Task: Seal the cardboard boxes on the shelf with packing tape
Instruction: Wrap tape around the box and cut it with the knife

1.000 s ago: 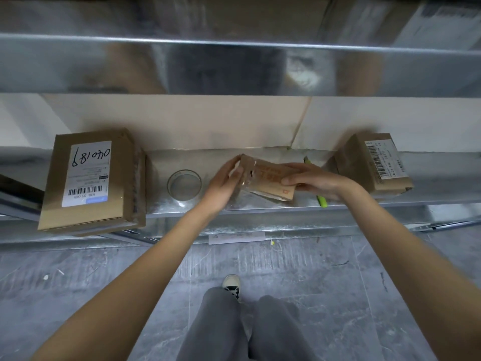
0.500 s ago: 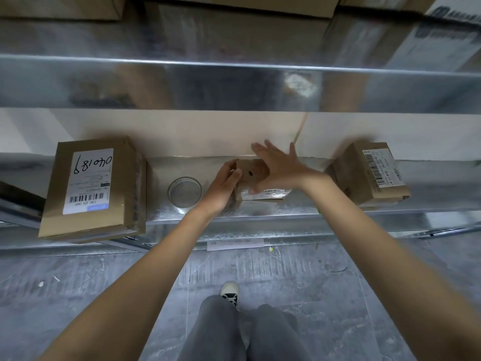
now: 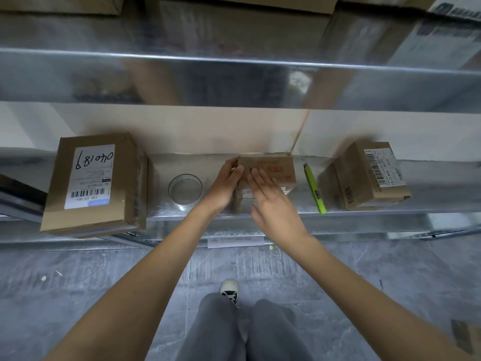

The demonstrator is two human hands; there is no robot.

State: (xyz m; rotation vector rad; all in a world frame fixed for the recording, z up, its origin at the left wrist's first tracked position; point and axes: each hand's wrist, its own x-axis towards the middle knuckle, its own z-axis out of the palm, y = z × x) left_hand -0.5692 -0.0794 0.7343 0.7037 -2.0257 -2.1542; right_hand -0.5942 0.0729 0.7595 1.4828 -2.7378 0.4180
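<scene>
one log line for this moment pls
left hand holds small box | right hand flat on it | tape roll untouched | shelf

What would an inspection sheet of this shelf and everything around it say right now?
Surface: shiny metal shelf, another shelf above.
Job's things: small box at centre; large labelled box at left, overhanging the edge; right box; clear tape roll lying flat.
Clutter: green utility knife beside the small box.
Grippers: left hand holds the small box's left end; right hand, fingers straight, lies on its front.
Cables: nothing seen.
Surroundings: grey floor, boxes on the upper shelf, the person's legs and one shoe.
</scene>
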